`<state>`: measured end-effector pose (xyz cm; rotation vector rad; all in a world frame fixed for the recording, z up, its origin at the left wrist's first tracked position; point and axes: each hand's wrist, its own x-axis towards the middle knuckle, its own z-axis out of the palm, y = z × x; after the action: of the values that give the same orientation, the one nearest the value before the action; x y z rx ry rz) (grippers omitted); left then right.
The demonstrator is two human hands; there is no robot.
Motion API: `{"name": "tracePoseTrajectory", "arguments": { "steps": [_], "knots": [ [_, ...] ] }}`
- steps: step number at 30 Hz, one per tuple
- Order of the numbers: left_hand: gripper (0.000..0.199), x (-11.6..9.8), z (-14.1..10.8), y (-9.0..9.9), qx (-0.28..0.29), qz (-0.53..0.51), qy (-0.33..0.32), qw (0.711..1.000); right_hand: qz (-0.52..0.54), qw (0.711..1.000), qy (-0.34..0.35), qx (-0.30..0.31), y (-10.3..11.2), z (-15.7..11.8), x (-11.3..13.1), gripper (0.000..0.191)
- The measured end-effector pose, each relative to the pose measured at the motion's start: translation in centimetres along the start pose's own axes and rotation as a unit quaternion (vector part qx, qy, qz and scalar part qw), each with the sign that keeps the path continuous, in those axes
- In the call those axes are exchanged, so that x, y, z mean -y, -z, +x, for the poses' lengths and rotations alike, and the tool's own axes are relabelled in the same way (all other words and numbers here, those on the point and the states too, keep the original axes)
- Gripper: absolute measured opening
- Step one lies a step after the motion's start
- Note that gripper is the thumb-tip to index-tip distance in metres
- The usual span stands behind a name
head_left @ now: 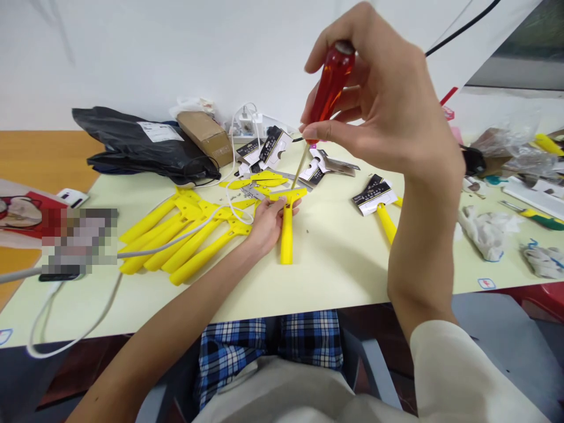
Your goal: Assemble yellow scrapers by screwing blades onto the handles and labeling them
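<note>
Bright, soft light falls from above; a diffuse shadow spreads across the cream tabletop (247, 302) beside the right forearm (425, 247); highlights glint on the red screwdriver handle (330, 88); coarse pixel blocks mask the smartphone (81, 241); wide-angle distortion stretches the pale sleeve (467, 364); tiny loose pieces, perhaps screws, look too soft to resolve.

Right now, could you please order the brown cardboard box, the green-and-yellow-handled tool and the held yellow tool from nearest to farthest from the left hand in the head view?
1. Held yellow tool: in the left hand, touching it.
2. Brown cardboard box: beyond it, to the left.
3. Green-and-yellow-handled tool: far right.
</note>
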<state>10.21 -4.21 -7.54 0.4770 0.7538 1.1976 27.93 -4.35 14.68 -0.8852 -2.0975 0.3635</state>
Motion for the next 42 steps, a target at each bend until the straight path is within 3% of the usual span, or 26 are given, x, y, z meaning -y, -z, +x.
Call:
{"name": "tracePoseTrajectory", "arguments": {
  "steps": [4, 23, 42],
  "knots": [
    [0.027, 0.1, 0.0, 0.0, 0.009, 0.007, -0.007, 1.0, 0.004, 1.0, 0.014, -0.002, -0.5, 0.1, 0.4, 0.032],
    [0.024, 0.1, -0.1, -0.1, 0.017, 0.002, -0.009, 1.0, 0.009, 1.0, 0.007, 0.029, -1.7, 0.8, -2.1, 0.037],
    [0.027, 0.0, -0.2, -0.2, 0.017, 0.001, -0.007, 1.0, 0.013, 0.999, -0.012, 0.05, -1.3, 0.7, -1.7, 0.037]
  ]
}}
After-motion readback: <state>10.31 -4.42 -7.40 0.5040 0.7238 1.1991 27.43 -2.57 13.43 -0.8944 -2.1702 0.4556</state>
